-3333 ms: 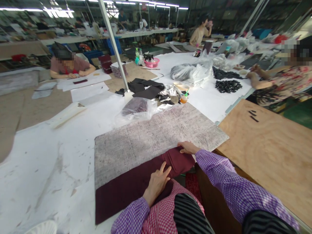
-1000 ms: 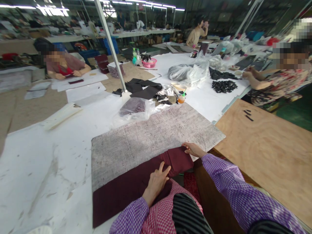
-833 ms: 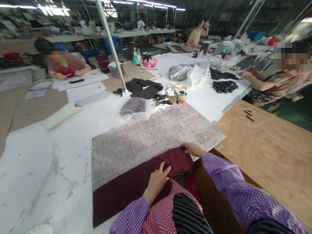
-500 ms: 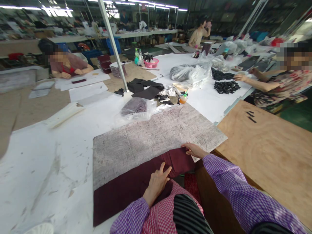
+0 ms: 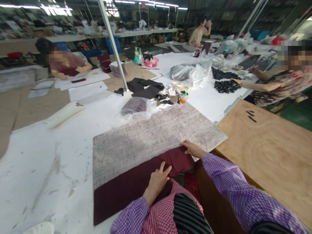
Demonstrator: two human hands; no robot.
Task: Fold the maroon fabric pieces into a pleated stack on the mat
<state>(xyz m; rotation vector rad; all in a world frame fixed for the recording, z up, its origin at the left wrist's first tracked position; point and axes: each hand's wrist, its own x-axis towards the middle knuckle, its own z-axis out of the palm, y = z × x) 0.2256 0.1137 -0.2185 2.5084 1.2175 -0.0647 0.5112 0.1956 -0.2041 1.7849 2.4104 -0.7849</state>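
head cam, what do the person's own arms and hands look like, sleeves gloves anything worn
Both arms wear long sleeves in a small purple and white check. The left sleeve ends in a cuff at the wrist, and the right sleeve does the same. The left hand and right hand are bare, with no gloves. No rings, watch or markings can be made out.

beyond the grey mat a plastic bag of dark pieces lies beside black cloth at the foot of a white pole, with a small orange bottle just right of them. farther back sit a pink bowl, a grey bag and a heap of black bits near a person's arm. a plywood board lies to the right, and another person leans on the table at the far left.
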